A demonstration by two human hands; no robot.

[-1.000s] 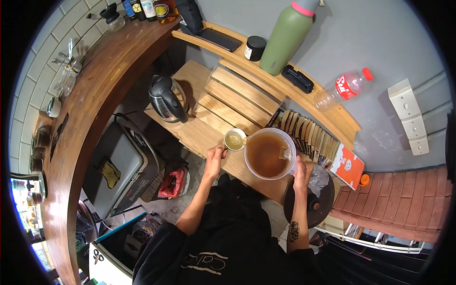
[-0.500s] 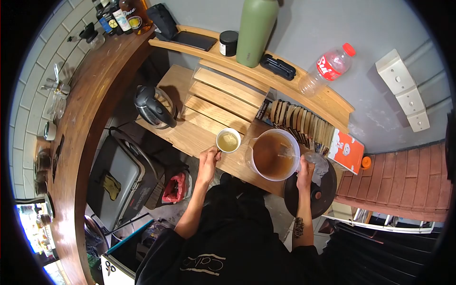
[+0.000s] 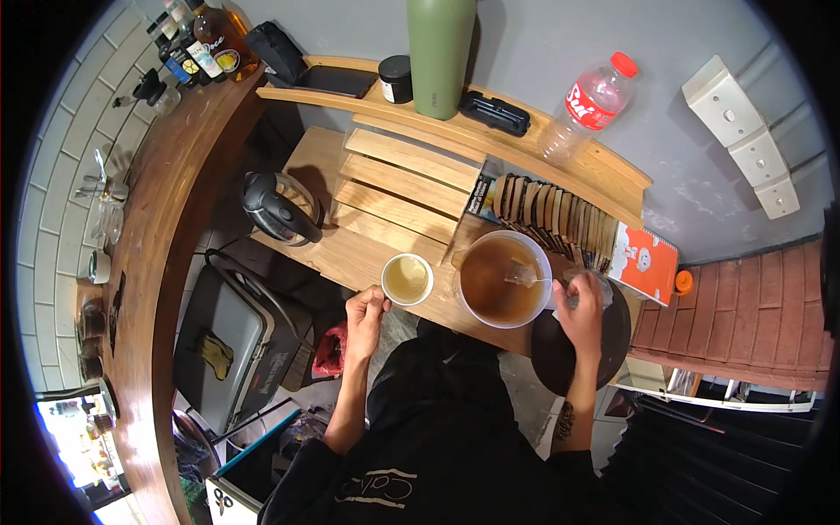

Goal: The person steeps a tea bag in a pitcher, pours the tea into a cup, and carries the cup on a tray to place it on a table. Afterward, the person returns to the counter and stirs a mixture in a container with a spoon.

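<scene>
My left hand (image 3: 367, 317) is closed on the handle of a white cup (image 3: 407, 279), which holds pale yellowish liquid. A clear pitcher (image 3: 499, 284) of brown liquid is beside the cup on the wooden table, with what looks like a tea bag (image 3: 523, 273) in it. At the pitcher's right edge is my right hand (image 3: 579, 311), its fingers curved and apart near the rim, not wrapped round the handle. Right behind that hand lie a crumpled clear plastic bag (image 3: 597, 284) and a dark round lid (image 3: 560, 354).
An electric kettle (image 3: 280, 208) stands at the table's left end. Behind the pitcher is a row of books (image 3: 551, 214). The wall shelf (image 3: 525, 157) holds a green bottle (image 3: 440, 61), a plastic bottle (image 3: 591, 107) and a black jar (image 3: 395, 80).
My right hand has let go of the pitcher's handle, and the pitcher now rests on the table. The cup in my left hand has moved left, away from the pitcher. The view has shifted.
</scene>
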